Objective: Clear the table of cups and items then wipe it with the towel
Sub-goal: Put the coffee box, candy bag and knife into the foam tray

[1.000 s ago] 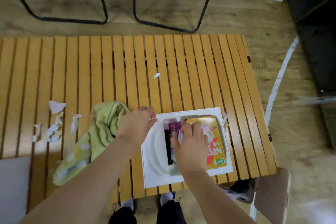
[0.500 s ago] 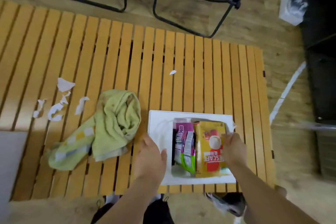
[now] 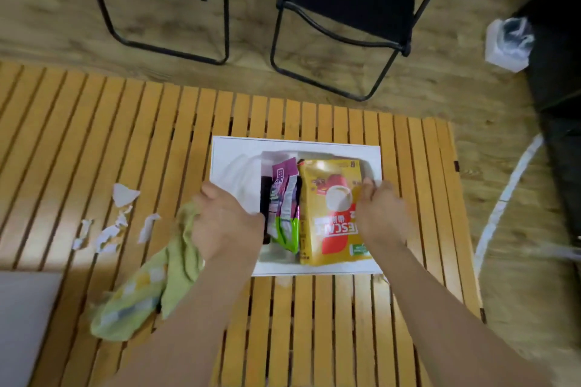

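A white tray is on the slatted wooden table, right of centre. It holds a yellow coffee packet and a purple and green packet. My left hand grips the tray's left side and my right hand grips its right edge. A green towel lies crumpled just left of my left hand, partly under my wrist. Several torn white paper scraps are scattered left of the towel.
Two black folding chairs stand on the floor beyond the table's far edge. A white bin with a dark bag and a black cabinet are at the right. A grey panel covers the near left corner.
My right hand came off the packets and both hands went to the tray's sides. The tray now stands farther from the table's near edge, and my view has shifted.
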### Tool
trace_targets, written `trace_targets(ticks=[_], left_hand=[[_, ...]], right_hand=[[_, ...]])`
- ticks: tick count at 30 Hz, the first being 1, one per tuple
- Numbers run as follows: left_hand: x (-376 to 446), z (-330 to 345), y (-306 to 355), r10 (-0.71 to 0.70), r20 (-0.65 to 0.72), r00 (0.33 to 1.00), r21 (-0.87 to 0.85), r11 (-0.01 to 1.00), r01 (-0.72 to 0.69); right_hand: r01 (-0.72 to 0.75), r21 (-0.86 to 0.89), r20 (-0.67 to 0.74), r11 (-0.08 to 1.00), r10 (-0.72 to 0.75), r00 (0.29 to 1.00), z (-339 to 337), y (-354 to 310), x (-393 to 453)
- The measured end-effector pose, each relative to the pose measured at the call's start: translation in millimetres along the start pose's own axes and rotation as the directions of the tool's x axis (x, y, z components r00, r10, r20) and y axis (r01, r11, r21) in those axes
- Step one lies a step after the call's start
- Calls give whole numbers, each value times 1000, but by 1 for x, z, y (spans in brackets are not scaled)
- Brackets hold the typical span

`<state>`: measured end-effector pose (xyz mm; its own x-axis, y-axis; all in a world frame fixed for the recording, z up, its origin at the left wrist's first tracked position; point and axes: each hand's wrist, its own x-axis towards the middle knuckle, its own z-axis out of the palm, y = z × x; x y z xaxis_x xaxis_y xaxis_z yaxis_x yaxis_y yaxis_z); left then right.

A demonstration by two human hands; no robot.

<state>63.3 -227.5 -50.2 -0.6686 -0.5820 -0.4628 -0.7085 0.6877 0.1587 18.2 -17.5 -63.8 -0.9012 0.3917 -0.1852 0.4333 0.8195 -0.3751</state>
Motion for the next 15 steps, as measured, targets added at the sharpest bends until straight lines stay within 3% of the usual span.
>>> trace_targets(ticks=[8,15], left_hand=[[153,-89,-47,6,-114,993,58,998,1],[250,-81,-99,-21,16,1000,157,987,18]], right_hand=[[115,64,64,991,-120,991,61,-174,44],[46,23,203,999,-49,978,152,-231,37]])
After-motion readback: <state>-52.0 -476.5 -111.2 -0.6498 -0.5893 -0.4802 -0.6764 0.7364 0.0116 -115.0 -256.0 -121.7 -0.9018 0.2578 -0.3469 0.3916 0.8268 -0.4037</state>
